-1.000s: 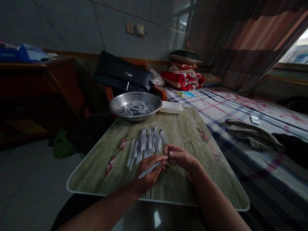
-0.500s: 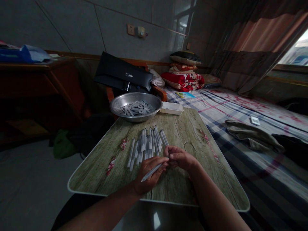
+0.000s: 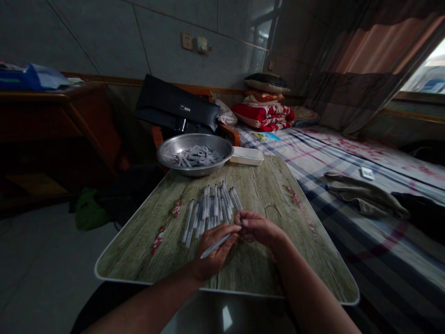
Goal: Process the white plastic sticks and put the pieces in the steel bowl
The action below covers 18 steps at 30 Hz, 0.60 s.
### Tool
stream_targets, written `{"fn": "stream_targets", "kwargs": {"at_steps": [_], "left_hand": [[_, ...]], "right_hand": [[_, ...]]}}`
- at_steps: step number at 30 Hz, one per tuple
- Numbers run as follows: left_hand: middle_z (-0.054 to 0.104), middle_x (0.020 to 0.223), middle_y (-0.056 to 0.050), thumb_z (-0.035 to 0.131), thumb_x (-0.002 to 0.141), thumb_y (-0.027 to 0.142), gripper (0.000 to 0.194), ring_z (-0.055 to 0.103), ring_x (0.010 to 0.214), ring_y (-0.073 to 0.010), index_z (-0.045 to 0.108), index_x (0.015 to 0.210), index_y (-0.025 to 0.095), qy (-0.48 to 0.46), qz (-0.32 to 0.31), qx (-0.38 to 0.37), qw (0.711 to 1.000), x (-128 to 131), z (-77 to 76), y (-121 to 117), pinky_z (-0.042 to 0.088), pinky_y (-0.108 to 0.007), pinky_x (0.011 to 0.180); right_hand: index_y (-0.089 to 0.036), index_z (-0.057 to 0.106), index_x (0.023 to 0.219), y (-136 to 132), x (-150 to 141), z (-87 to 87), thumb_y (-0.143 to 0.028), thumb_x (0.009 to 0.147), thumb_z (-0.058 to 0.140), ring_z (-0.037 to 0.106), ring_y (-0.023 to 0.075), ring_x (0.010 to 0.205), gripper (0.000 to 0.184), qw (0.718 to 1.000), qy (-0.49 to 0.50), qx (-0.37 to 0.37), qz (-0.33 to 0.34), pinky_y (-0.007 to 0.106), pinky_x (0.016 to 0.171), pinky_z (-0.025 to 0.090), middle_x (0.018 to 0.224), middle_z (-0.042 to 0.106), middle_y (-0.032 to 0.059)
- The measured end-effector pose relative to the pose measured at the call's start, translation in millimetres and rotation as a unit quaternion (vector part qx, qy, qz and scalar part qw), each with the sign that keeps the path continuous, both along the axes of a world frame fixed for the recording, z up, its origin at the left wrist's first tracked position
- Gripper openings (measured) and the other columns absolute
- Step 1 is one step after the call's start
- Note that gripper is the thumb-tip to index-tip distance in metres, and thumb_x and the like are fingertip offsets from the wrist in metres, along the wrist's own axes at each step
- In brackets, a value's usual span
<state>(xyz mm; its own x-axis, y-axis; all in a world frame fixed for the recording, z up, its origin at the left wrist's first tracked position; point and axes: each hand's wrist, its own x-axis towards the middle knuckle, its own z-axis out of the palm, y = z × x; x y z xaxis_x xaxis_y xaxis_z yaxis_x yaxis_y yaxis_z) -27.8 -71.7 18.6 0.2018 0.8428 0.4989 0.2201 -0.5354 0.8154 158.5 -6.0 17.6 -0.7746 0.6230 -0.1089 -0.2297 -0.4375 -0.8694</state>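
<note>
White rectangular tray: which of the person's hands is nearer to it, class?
Right. The right hand is on the wearer's side of the white rectangular tray; the left hand is closer to the wearer and farther left.

A grey tiled wall [image 3: 167, 51] is running across the back, catching a reflection [image 3: 261, 39] near the corner. Daylight is entering through a window [image 3: 429, 72] at the far right, where a brownish curtain [image 3: 368, 55] is hanging; the rest of the room is lying dim. A plaid-covered bed [image 3: 302, 153] is filling the right side. A wood-grain desk [image 3: 260, 185] is standing in the middle, and a brown cabinet [image 3: 41, 113] is standing leftward on grey floor [image 3: 38, 260].
</note>
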Motion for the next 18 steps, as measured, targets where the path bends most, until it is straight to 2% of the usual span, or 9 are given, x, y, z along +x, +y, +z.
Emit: {"fn": "stream_targets", "kwargs": {"at_steps": [3,7,13,18], "left_hand": [[0.074,0.088,-0.004,0.057,0.093,0.023,0.020,0.069,0.075,-0.0150,0.071,0.107,0.026,-0.007,-0.009,-0.005,1.000,0.1,-0.4,-0.7,0.055,-0.028,0.072],[0.074,0.088,-0.004,0.057,0.093,0.023,0.021,0.069,0.072,-0.0141,0.071,0.108,0.026,-0.005,-0.021,-0.013,1.000,-0.4,-1.8,-2.6,0.055,-0.027,0.070],[0.075,0.090,-0.004,0.057,0.093,0.023,0.020,0.070,0.079,-0.0156,0.071,0.107,0.026,0.012,0.002,-0.002,1.000,-0.9,-2.2,-2.0,0.055,-0.029,0.076],[0.074,0.088,-0.002,0.056,0.094,0.022,0.020,0.069,0.072,-0.0118,0.069,0.109,0.024,-0.006,-0.005,0.009,1.000,0.8,-6.1,0.9,0.056,-0.024,0.070]], "right_hand": [[-0.017,0.053,0.076,1.8,-2.0,-6.3,-0.065,0.080,0.062,0.029,0.0054,0.041,0.049,0.998,-0.046,0.000,-0.031,0.019,0.039,0.016,0.053,0.043,-0.0063],[-0.017,0.048,0.063,4.0,-1.4,-12.0,-0.059,0.082,0.066,0.023,0.0039,0.039,0.049,0.997,-0.071,0.023,-0.027,0.021,0.039,0.015,0.047,0.037,-0.0076],[-0.018,0.051,0.080,2.4,-1.7,-5.0,-0.045,0.076,0.076,0.027,0.0049,0.043,0.037,0.999,-0.008,0.018,-0.041,0.019,0.041,0.016,0.056,0.039,-0.0084],[-0.017,0.054,0.074,5.8,-4.2,-13.1,-0.066,0.080,0.061,0.027,0.0061,0.039,0.050,0.994,-0.062,0.033,-0.083,0.020,0.037,0.017,0.047,0.040,-0.0072]]}}
